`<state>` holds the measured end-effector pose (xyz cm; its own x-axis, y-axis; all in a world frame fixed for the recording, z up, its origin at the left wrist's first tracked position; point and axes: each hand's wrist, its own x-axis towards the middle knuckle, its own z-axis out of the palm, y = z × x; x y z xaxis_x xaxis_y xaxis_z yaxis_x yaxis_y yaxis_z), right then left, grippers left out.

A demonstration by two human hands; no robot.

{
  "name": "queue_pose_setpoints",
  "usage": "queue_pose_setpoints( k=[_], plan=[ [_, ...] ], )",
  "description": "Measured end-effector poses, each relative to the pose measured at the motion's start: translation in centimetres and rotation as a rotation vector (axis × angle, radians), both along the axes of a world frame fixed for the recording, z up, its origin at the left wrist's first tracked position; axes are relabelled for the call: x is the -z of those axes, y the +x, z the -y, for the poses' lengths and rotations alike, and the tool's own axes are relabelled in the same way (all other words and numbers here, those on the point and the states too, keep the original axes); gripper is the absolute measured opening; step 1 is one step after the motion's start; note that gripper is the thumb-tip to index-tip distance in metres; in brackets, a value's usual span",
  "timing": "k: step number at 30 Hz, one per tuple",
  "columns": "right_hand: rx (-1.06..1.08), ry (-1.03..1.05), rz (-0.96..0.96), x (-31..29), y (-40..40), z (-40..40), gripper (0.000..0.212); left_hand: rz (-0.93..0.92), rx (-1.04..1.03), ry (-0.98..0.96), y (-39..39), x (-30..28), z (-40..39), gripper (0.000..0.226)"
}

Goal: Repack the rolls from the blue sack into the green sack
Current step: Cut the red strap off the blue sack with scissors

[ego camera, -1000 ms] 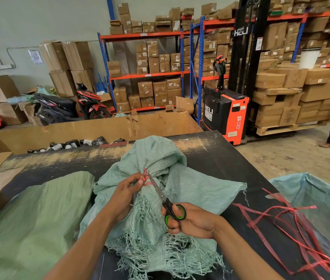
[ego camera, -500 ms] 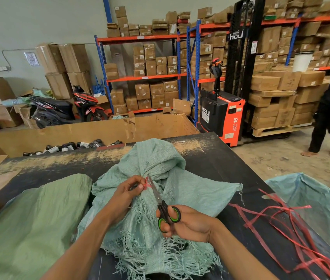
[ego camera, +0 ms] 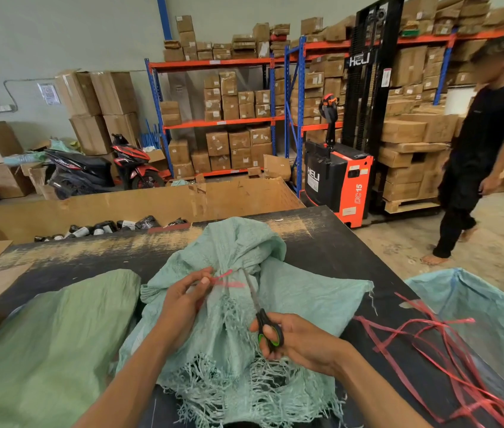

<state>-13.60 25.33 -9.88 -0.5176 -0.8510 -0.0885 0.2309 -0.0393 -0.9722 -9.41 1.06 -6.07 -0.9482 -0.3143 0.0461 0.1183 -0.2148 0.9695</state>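
A pale blue-green woven sack [ego camera: 290, 301] lay in the middle of a dark table [ego camera: 330, 239], its neck tied with a red strap [ego camera: 227, 281] and its frayed mouth toward the near edge. The left hand [ego camera: 182, 299] pinched the red strap at the knot. The right hand [ego camera: 295, 339] gripped black and green scissors [ego camera: 263, 319], fingers through the handles, blades pointing at the tie. A green sack [ego camera: 47, 350] lay at near left. Loose red straps [ego camera: 429, 350] trailed at near right.
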Motion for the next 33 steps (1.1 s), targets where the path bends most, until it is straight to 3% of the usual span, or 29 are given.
queue_pose_setpoints(
  k=[3,6,8,10,13,17,21,25,30,33],
  plan=[
    [-0.019,0.033,0.003,0.3,0.5,-1.8,0.04,-0.045,-0.113,-0.139,0.7,-1.0,-0.2,0.014],
    [0.05,0.114,-0.092,-0.2,1.1,-3.1,0.056,-0.124,-0.264,-0.274,0.9,-2.5,-0.7,0.012],
    [0.117,0.145,-0.166,-0.7,1.6,-3.8,0.056,-0.176,-0.312,-0.264,1.2,-4.0,-1.2,0.013],
    [0.18,0.176,-0.217,-1.6,2.4,-4.6,0.043,-0.215,-0.316,-0.157,1.9,-5.8,-1.7,0.013],
    [0.291,0.232,-0.252,-2.3,3.7,-6.2,0.032,-0.22,-0.168,-0.092,3.8,-8.0,-3.3,0.015],
    [0.446,0.344,-0.338,-2.4,5.4,-8.7,0.037,-0.054,0.099,-0.068,6.3,-6.9,-7.9,0.015],
    [0.669,0.512,-0.448,-1.6,8.0,-12.2,0.026,0.138,0.25,-0.065,8.0,-1.9,-12.3,0.012],
    [0.861,0.733,-0.475,0.3,11.2,-16.1,0.035,0.273,0.379,-0.033,9.8,3.0,-16.3,0.012],
    [0.925,1.025,-0.49,2.5,15.8,-21.2,0.033,0.431,0.506,-0.026,11.6,7.7,-20.8,0.005],
    [0.954,1.252,-0.505,3.4,17.8,-23.3,0.023,0.527,0.502,-0.01,12.0,9.5,-23.3,0.014]
  ],
)
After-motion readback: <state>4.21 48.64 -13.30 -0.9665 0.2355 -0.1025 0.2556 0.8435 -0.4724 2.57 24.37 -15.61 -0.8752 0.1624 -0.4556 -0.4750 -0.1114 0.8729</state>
